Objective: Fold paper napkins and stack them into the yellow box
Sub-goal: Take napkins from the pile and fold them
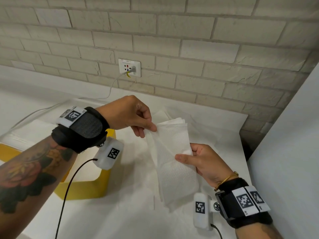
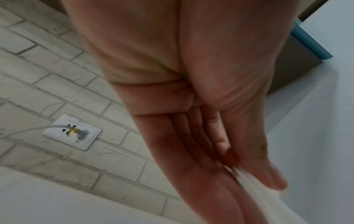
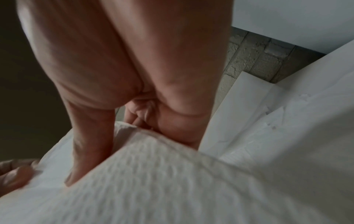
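Observation:
A white paper napkin [image 1: 172, 161] hangs in the air above the white table, folded lengthwise, its lower end drooping. My left hand [image 1: 146, 129] pinches its upper left corner between thumb and fingers; in the left wrist view the napkin [image 2: 268, 195] shows just past that hand [image 2: 254, 171]. My right hand [image 1: 185, 156] pinches the napkin's right edge at mid-height, thumb on top. The right wrist view shows the embossed napkin [image 3: 153, 181] under this hand [image 3: 107, 153]. The yellow box [image 1: 82, 188] stands at the left beneath my left forearm, with white napkins inside.
More white napkins [image 1: 174, 120] lie stacked on the table behind the held one. A brick wall with a socket plate [image 1: 129, 67] and a plugged-in white cable runs along the back. A white panel [image 1: 284, 152] stands at the right. A black cable [image 1: 69, 183] crosses the yellow box.

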Motion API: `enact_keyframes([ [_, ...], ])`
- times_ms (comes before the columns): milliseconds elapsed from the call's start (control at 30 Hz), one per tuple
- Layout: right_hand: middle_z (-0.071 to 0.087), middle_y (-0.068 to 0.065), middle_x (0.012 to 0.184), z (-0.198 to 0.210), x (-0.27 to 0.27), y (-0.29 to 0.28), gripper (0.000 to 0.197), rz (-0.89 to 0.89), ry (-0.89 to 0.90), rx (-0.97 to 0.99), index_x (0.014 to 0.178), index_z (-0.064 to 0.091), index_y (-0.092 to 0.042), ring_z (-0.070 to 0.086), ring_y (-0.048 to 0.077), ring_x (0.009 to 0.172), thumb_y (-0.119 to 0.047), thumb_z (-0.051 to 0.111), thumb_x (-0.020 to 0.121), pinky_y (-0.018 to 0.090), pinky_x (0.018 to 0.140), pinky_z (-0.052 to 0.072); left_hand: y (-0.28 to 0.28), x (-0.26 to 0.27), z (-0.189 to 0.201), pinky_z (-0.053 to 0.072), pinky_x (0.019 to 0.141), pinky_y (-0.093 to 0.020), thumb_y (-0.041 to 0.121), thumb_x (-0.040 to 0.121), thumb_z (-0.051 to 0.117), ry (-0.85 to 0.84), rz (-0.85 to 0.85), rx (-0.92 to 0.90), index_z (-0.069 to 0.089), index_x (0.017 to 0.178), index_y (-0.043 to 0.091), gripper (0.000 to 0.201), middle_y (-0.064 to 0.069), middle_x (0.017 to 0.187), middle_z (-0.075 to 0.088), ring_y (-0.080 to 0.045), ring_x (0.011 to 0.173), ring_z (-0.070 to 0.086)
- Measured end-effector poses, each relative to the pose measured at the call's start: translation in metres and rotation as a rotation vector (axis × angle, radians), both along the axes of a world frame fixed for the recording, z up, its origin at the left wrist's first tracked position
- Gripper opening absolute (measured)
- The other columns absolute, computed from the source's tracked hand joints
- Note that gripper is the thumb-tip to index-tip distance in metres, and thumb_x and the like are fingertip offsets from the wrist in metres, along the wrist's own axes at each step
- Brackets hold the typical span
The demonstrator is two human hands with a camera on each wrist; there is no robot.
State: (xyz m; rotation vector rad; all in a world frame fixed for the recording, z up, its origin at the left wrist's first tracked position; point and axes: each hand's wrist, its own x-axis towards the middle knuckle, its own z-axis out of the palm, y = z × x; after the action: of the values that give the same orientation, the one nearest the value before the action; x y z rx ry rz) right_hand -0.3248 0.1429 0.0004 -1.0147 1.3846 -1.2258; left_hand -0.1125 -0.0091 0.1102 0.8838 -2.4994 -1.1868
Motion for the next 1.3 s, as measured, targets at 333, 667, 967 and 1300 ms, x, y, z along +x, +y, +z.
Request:
enact_keyframes([
  [333,0.076,0.013,0.112,0.001,0.002,-0.008,0.03,-0.193,-0.209,-0.117,0.116,0.07,-0.004,0.073,0.03,0.107,-0.006,0.072,0.086,0.044,0.093,0.059,0.028,-0.017,-0.059,0.06,0.09,-0.038,0.054,0.073,0.08,0.354,0.28,0.42,0.053,0.138,0.018,0.08,-0.006,0.117,0.074,-0.018,0.1,0.075],
  [667,0.078,0.008,0.109,-0.004,0.017,-0.01,0.028,-0.164,-0.039,-0.076,0.116,0.072,-0.012,0.074,0.028,0.105,-0.006,0.073,0.089,0.052,0.099,0.055,0.051,-0.046,-0.091,0.062,0.083,-0.044,0.006,0.088,0.074,0.689,0.438,0.66,0.062,0.127,0.008,0.041,-0.017,0.114,0.074,-0.034,0.101,0.073],
  [967,0.078,0.007,0.107,-0.01,0.018,-0.006,0.024,-0.131,-0.015,-0.005,0.112,0.072,-0.012,0.074,0.028,0.103,-0.006,0.073,0.089,0.052,0.095,0.057,0.035,-0.036,-0.069,0.059,0.084,-0.031,0.02,0.103,0.057,0.873,0.523,0.763,0.056,0.133,0.013,0.032,-0.007,0.105,0.078,-0.016,0.086,0.073],
  [1300,0.076,0.006,0.111,-0.007,0.021,-0.015,0.021,-0.256,-0.083,-0.1,0.116,0.065,-0.014,0.071,0.027,0.108,-0.004,0.059,0.099,0.056,0.103,0.051,0.074,-0.033,-0.13,0.056,0.099,-0.044,0.001,0.094,0.061,0.422,0.298,0.331,0.054,0.13,0.031,0.048,0.005,0.122,0.071,-0.018,0.114,0.068],
])
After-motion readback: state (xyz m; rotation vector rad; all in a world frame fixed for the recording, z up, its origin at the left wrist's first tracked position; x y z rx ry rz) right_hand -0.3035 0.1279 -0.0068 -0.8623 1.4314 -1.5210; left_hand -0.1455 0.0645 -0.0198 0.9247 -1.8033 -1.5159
